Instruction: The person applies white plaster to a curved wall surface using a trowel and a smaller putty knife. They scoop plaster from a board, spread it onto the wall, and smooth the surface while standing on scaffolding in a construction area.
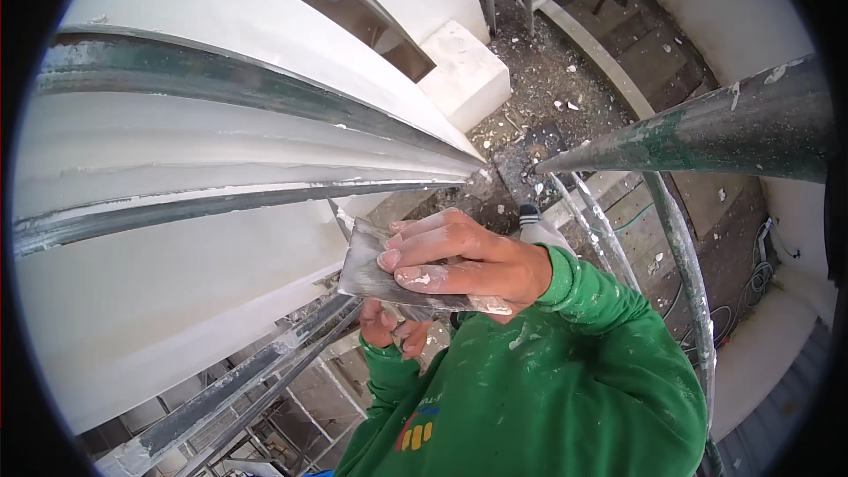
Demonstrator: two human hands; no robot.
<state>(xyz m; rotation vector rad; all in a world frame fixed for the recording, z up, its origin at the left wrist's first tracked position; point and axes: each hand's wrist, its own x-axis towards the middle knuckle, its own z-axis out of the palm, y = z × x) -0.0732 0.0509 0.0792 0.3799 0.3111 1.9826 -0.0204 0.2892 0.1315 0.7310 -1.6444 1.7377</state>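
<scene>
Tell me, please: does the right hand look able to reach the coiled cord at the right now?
Probably not: the right hand holds a flat metal blade, and the coiled cord seems to lie well below, beyond a metal pole.

The sweatshirt (539, 389) is green, flecked white — above it, a streaky grey blade (367, 269); to its left, a white wall (177, 300); above and right — a grey pole (724, 128) with green patches.

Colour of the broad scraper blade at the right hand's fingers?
The scraper blade is silvery grey with darker streaks, best seen in the head view.
</scene>
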